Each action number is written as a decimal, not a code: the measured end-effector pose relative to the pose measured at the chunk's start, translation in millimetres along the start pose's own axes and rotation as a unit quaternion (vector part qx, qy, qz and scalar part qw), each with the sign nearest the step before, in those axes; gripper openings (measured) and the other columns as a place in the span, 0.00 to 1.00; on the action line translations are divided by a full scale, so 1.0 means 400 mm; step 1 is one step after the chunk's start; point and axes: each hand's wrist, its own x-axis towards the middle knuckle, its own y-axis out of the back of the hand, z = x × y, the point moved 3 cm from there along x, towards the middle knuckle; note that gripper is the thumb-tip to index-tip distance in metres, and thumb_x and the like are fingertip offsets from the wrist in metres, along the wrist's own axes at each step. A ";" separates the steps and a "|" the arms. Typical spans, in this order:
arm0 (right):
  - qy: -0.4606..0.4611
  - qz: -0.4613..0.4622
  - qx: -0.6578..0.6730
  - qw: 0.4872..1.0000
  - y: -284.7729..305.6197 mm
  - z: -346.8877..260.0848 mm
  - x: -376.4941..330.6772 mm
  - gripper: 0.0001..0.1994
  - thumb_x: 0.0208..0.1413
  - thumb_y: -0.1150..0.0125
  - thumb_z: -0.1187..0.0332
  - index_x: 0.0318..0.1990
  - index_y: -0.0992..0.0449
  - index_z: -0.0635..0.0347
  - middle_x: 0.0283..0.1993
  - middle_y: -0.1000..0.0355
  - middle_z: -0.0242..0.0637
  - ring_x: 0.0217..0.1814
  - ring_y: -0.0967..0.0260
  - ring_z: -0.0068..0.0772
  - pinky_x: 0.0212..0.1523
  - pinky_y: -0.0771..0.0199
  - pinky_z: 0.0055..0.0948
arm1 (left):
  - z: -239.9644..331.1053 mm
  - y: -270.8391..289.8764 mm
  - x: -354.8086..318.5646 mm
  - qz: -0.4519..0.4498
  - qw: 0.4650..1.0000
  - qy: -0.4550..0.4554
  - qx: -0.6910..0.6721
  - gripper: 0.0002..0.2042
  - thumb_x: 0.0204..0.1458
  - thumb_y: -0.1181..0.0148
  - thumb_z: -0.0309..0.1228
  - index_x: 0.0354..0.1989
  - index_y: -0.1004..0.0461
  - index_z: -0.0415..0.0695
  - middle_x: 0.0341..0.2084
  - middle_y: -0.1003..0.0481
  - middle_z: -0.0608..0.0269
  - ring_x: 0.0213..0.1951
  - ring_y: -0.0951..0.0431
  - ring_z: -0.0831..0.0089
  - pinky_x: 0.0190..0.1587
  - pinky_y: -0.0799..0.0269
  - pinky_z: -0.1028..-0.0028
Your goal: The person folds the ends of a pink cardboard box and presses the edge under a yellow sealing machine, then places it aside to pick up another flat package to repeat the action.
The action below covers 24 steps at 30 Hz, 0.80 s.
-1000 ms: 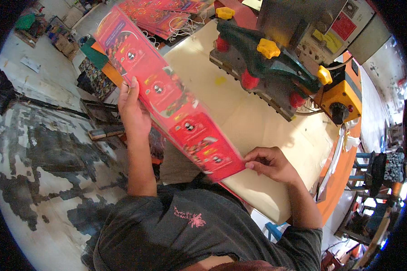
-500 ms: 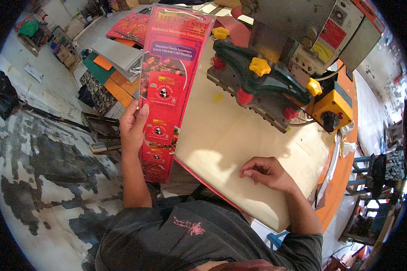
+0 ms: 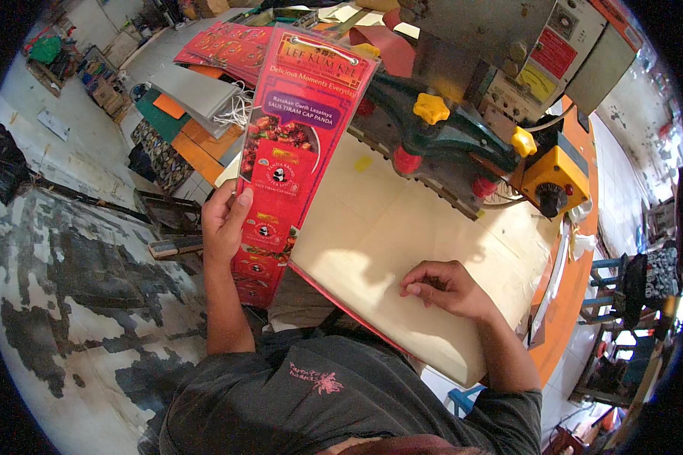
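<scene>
My left hand (image 3: 225, 224) grips the left edge of a long red printed plastic hanging strip (image 3: 311, 95), thumb on its front. The strip stands tilted, its top leaning right and a white cord running across the upper end. Pictures of food and several red packets cover its face, and its lower end hangs beside the near edge of the cream worktop (image 3: 372, 227). Above that worktop, my right hand (image 3: 451, 292) is loosely curled, with a small gap between thumb and fingers and nothing visible in it.
A press machine with a dark green arm (image 3: 451, 144), yellow star knobs (image 3: 431, 109) and a yellow dial box (image 3: 555, 180) stands over the worktop's far side. More red printed sheets (image 3: 224, 49) lie at the far left, near white cords (image 3: 235, 102). A blue-legged stool (image 3: 603, 284) is at right.
The upper end of the strip has tipped right and slightly nearer, and its glare has lessened. My right hand has barely moved.
</scene>
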 end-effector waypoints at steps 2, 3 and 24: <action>0.003 -0.004 -0.013 1.000 0.002 -0.001 0.000 0.10 0.73 0.36 0.69 0.55 0.18 0.64 0.46 0.16 0.33 0.41 0.24 0.19 0.39 0.22 0.23 | 0.004 0.001 -0.004 0.005 1.000 0.002 0.017 0.12 0.72 0.39 0.33 0.53 0.21 0.35 0.42 0.19 0.70 0.42 0.26 0.86 0.47 0.30 0.80; -0.003 -0.001 -0.008 1.000 0.002 -0.003 -0.001 0.10 0.73 0.36 0.69 0.55 0.19 0.64 0.46 0.16 0.33 0.41 0.24 0.19 0.39 0.22 0.23 | 0.006 0.000 -0.004 0.008 1.000 0.001 0.025 0.12 0.72 0.39 0.33 0.53 0.21 0.35 0.42 0.19 0.70 0.41 0.26 0.86 0.46 0.29 0.80; 0.237 0.195 0.063 0.950 0.034 -0.013 -0.019 0.46 0.64 0.28 0.72 0.83 0.53 0.57 0.78 0.35 0.45 0.68 0.29 0.39 0.67 0.29 0.40 | 0.014 -0.175 -0.083 -0.323 0.943 0.072 0.020 0.15 0.63 0.30 0.37 0.36 0.23 0.36 0.22 0.32 0.65 0.29 0.34 0.79 0.33 0.34 0.71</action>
